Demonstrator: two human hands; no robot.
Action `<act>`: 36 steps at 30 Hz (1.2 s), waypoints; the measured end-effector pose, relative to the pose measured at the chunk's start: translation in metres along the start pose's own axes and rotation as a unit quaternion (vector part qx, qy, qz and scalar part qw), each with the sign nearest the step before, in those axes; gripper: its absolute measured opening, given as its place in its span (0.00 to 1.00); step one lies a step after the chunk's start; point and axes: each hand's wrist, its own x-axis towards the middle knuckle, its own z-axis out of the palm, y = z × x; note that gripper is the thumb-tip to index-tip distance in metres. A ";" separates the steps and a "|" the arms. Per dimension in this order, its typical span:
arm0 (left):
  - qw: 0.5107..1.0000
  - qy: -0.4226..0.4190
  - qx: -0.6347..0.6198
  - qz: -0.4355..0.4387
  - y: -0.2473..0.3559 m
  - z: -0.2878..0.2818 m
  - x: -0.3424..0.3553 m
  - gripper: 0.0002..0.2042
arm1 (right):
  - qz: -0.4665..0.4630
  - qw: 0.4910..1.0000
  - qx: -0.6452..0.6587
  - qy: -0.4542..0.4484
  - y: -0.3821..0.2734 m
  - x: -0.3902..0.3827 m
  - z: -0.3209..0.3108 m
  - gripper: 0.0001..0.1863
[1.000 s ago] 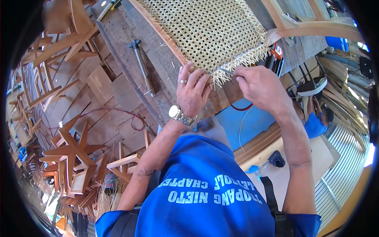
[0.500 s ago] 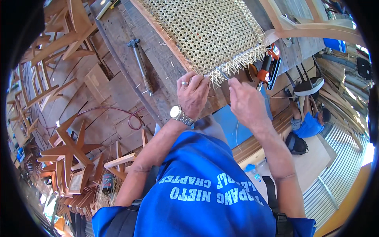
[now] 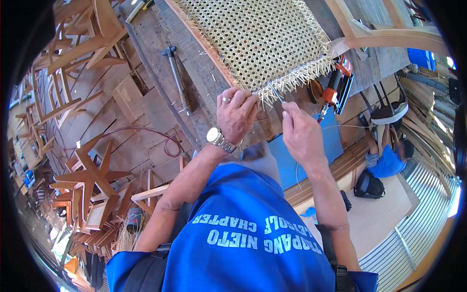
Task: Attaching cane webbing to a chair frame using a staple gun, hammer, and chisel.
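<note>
A woven cane panel [image 3: 258,44] lies in a wooden frame [image 3: 204,43], with frayed cane ends [image 3: 296,82] sticking out along its near edge. My left hand [image 3: 237,114], with a ring and a wristwatch, is closed at the near left corner, its fingertips pinching the cane webbing's edge. My right hand [image 3: 302,134] is closed on a thin, pale metal tool [image 3: 275,92], perhaps an awl; its handle is hidden in my fist. The tool's shaft slants up and left to the frayed edge, a little right of my left fingertips.
On the workbench [image 3: 160,29], a hammer [image 3: 176,73] lies to the left and an orange-and-black nail gun [image 3: 335,87] to the right. A curved wooden frame [image 3: 389,40] stands far right. Wooden chair parts [image 3: 87,175] are stacked at left. Another person [image 3: 389,160] sits at right.
My right hand has shifted slightly down, and more of the tool's shaft shows between it and the cane edge. My left hand stays at the corner. The whole view has tilted slightly.
</note>
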 end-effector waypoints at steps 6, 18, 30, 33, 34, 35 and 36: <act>1.000 0.029 -0.007 -0.010 0.000 0.004 0.001 0.12 | 0.034 0.995 -0.061 -0.078 -0.011 0.009 -0.030 0.12; 0.998 0.022 -0.042 -0.037 -0.005 0.008 -0.004 0.13 | -0.001 0.989 -0.089 -0.121 -0.021 0.020 -0.039 0.13; 0.996 0.023 -0.066 -0.051 -0.004 0.003 -0.003 0.14 | 0.032 0.986 -0.057 -0.152 -0.023 0.037 -0.047 0.14; 0.996 0.024 -0.068 -0.054 -0.005 0.004 -0.005 0.14 | 0.051 0.983 -0.046 -0.172 -0.025 0.039 -0.049 0.14; 0.996 0.023 -0.069 -0.053 -0.005 0.003 -0.005 0.14 | 0.039 0.987 -0.039 -0.152 -0.024 0.038 -0.049 0.14; 0.996 0.021 -0.071 -0.052 -0.006 0.003 -0.005 0.14 | 0.026 0.990 -0.032 -0.132 -0.023 0.038 -0.049 0.14; 0.996 0.021 -0.071 -0.052 -0.006 0.003 -0.004 0.14 | 0.026 0.990 -0.033 -0.132 -0.023 0.039 -0.050 0.14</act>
